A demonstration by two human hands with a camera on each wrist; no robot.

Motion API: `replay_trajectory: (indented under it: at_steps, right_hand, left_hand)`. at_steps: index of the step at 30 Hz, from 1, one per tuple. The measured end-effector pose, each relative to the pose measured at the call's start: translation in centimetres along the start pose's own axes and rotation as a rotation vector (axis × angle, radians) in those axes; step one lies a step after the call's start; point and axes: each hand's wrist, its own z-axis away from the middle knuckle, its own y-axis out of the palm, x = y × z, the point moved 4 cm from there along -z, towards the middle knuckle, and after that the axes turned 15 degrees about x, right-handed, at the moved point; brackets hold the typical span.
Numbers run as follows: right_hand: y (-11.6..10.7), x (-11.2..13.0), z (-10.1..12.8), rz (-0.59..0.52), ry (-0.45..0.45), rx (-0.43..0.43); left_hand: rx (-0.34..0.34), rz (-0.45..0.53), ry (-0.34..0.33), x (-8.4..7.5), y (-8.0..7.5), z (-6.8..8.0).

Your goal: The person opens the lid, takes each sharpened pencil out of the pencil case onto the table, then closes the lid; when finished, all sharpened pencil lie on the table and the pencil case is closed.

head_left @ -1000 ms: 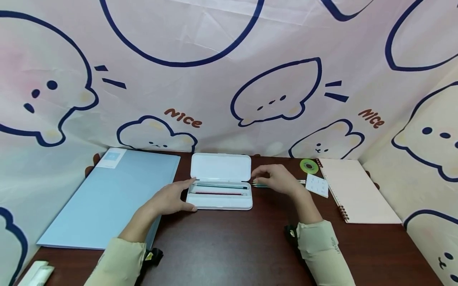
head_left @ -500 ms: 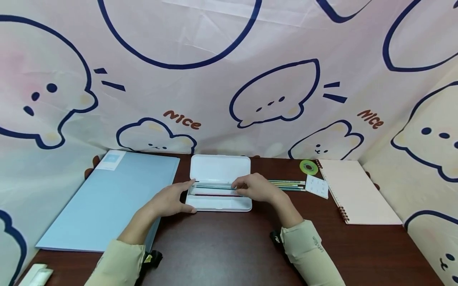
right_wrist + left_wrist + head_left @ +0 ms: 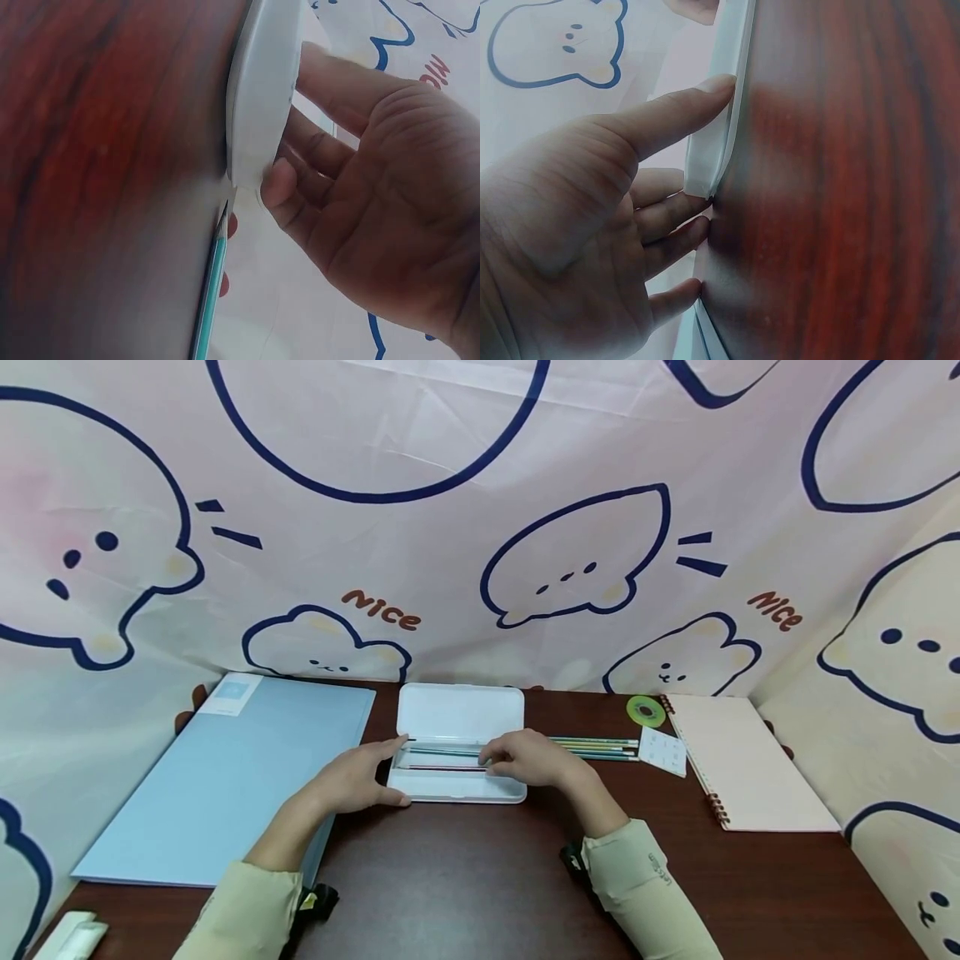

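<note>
A white pencil case [image 3: 460,714] lies open at the table's middle, lid flat behind the tray. A green and a red pencil [image 3: 442,767] lie in the tray. My left hand [image 3: 401,770] holds the case's left end between thumb and fingers; in the left wrist view my left hand [image 3: 705,157] has its thumb along the case's [image 3: 731,45] front wall. My right hand [image 3: 495,758] lies over the tray's right half with curled fingers. They hide whether it pinches a pencil. Its wrist view shows my right hand [image 3: 296,120] at the case's end [image 3: 259,90].
Several loose pencils [image 3: 600,747] lie right of the case, one of them [image 3: 214,277] close to its end. Further right are a white card [image 3: 663,750], a green tape roll [image 3: 647,711] and a spiral notebook [image 3: 750,760]. A blue folder [image 3: 225,777] lies left.
My right hand has moved left from the loose pencils on the table to over the tray of the case. The left hand and the case have stayed put.
</note>
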Motion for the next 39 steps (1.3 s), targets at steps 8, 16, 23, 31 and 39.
replay_trajectory:
  at_steps: [8,16,23,31,39]
  right_hand:
    - [0.2,0.2,-0.3,0.042,0.03,0.005]
    - [-0.4,0.2,0.3,0.063,0.014,-0.07]
    - [-1.5,-2.0,2.7,0.026,0.037,-0.197]
    - [-2.2,-5.8,7.2,-0.004,0.106,-0.302]
    - [-2.4,-10.1,11.7,0.021,0.198,-0.351]
  left_hand:
    - [-0.007,-0.002,0.0,-0.1,0.1,-0.1]
    - [-0.009,0.004,-0.002,-0.1,0.1,0.3]
    - [-0.009,-0.004,0.012,-0.2,-0.1,0.3]
    - [-0.004,-0.004,0.005,-0.2,-0.1,0.2]
    - [0.0,-0.013,0.007,-0.3,-0.2,0.3]
